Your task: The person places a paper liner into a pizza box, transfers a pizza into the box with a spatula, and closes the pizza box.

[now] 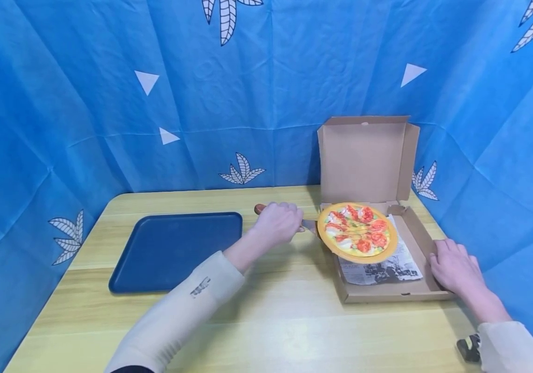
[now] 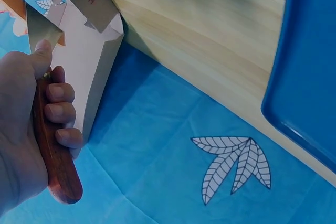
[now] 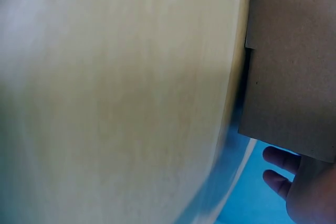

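My left hand (image 1: 277, 223) grips the wooden handle (image 2: 62, 174) of a pizza server, thumb laid along it toward the metal blade (image 1: 310, 226). On the blade rides a round pizza (image 1: 358, 230) with an orange-yellow rim and red and white toppings. It overlaps the left part of the open cardboard pizza box (image 1: 399, 296) in the head view. Printed paper (image 1: 387, 267) lines the box bottom, partly hidden under the pizza. At the box's right wall, my right hand (image 1: 457, 267) holds the edge; its fingertips (image 3: 278, 158) show beside the cardboard in the right wrist view.
The box lid (image 1: 361, 160) stands upright at the back, near the blue curtain (image 1: 271, 93). A dark blue rectangular tray (image 1: 182, 254) lies on the left of the wooden table (image 1: 294, 331). A small black object (image 1: 469, 348) is by the right sleeve.
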Available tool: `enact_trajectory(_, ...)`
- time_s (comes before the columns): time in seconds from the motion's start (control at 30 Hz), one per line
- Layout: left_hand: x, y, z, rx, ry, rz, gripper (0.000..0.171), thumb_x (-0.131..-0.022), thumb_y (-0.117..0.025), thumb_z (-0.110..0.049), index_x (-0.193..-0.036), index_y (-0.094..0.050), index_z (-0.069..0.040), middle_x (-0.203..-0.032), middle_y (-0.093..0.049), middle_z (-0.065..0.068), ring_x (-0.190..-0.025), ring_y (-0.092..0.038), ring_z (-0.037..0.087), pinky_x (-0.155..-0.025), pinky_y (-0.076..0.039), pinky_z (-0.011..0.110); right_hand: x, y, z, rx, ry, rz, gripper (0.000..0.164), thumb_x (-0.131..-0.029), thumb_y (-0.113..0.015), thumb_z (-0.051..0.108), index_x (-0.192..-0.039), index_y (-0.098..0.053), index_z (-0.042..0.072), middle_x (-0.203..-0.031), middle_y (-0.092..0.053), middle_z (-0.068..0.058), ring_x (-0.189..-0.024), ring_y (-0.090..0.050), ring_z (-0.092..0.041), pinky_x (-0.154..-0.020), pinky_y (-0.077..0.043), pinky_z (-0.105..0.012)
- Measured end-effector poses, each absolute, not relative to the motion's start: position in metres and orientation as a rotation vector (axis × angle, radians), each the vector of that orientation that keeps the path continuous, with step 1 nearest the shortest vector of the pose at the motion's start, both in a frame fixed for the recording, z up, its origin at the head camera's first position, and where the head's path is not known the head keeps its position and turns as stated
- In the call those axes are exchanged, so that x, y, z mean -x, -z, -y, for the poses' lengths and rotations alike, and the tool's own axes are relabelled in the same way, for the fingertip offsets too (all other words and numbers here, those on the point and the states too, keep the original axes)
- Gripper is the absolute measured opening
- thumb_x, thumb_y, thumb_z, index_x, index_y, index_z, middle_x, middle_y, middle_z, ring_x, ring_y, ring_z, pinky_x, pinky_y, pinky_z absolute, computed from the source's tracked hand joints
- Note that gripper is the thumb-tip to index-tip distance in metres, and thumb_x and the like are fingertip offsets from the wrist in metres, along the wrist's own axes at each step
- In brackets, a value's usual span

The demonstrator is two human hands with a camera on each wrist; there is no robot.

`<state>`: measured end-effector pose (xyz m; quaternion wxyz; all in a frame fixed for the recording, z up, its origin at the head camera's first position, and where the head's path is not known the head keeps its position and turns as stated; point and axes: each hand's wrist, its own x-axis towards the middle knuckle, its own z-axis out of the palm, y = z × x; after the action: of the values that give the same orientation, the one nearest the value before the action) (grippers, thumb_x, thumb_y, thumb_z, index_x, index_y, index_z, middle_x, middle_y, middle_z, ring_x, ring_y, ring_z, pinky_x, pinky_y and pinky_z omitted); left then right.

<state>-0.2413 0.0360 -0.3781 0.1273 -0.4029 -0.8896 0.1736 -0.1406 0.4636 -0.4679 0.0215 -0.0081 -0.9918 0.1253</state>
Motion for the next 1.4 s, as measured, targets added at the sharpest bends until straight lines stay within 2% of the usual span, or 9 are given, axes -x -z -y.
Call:
enact_trajectory(0.2, 0.243, 0.379, -0.046, 1.177, -0.511, 2.624, 0.038, -0.106, -0.053, -0.049, -0.099, -0.067, -0.014, -0.085, -0.064, -0.001, -0.072, -0.059, 0.014, -0.058, -0.055, 0.030, 0.141, 0.469, -0.465, 0.028, -0.404, 3.071, 0.047, -0.104, -0.046, 0.014, -0.139, -0.041, -0.018, -0.134, -0.041, -0.041, -0.113, -0.040, -0.058, -0.084, -0.038, -0.073)
enact_trajectory(0.53, 0.245, 0.382, -0.069, 1.155, -0.604, 2.662, 0.037, -0.107, -0.052, -0.048, -0.102, -0.068, -0.015, -0.087, -0.064, -0.002, -0.072, -0.057, 0.013, -0.061, -0.055, 0.028, 0.142, 0.472, -0.466, 0.025, -0.419, 3.064, 0.044, -0.104, -0.045, 0.014, -0.135, -0.043, -0.017, -0.130, -0.043, -0.040, -0.109, -0.042, -0.057, -0.082, -0.038, -0.071)
enact_trajectory(0.8, 0.242, 0.385, -0.088, 1.149, -0.713, 2.670, 0.036, -0.110, -0.046, -0.042, -0.114, -0.070, -0.016, -0.091, -0.066, -0.003, -0.075, -0.058, 0.012, -0.063, -0.055, 0.028, 0.143, 0.472, -0.466, 0.029, -0.417, 3.058, 0.041, -0.103, -0.046, 0.014, -0.132, -0.045, -0.016, -0.128, -0.045, -0.040, -0.106, -0.044, -0.055, -0.079, -0.040, -0.067)
enact_trajectory(0.9, 0.241, 0.386, -0.094, 1.141, -0.738, 2.658, 0.032, -0.111, -0.044, -0.036, -0.111, -0.070, -0.017, -0.089, -0.066, -0.004, -0.074, -0.058, 0.011, -0.060, -0.055, 0.027, 0.143, 0.472, -0.466, 0.035, -0.423, 3.058, 0.043, -0.103, -0.046, 0.015, -0.133, -0.045, -0.016, -0.128, -0.045, -0.040, -0.107, -0.044, -0.056, -0.079, -0.039, -0.067)
enact_trajectory(1.1, 0.238, 0.387, -0.104, 1.146, -0.788, 2.645, 0.030, -0.111, -0.044, -0.034, -0.107, -0.069, -0.018, -0.088, -0.065, -0.005, -0.072, -0.055, 0.011, -0.057, -0.052, 0.026, 0.142, 0.472, -0.464, 0.043, -0.420, 3.050, 0.042, -0.103, -0.046, 0.014, -0.132, -0.045, -0.017, -0.127, -0.045, -0.040, -0.107, -0.043, -0.056, -0.080, -0.039, -0.068)
enact_trajectory(1.4, 0.236, 0.390, -0.115, 1.148, -0.824, 2.662, 0.029, -0.111, -0.041, -0.025, -0.107, -0.069, -0.018, -0.089, -0.064, -0.006, -0.075, -0.058, 0.010, -0.060, -0.055, 0.027, 0.140, 0.472, -0.464, 0.046, -0.405, 3.047, 0.038, -0.103, -0.047, 0.013, -0.128, -0.047, -0.016, -0.124, -0.047, -0.039, -0.105, -0.045, -0.056, -0.079, -0.040, -0.068)
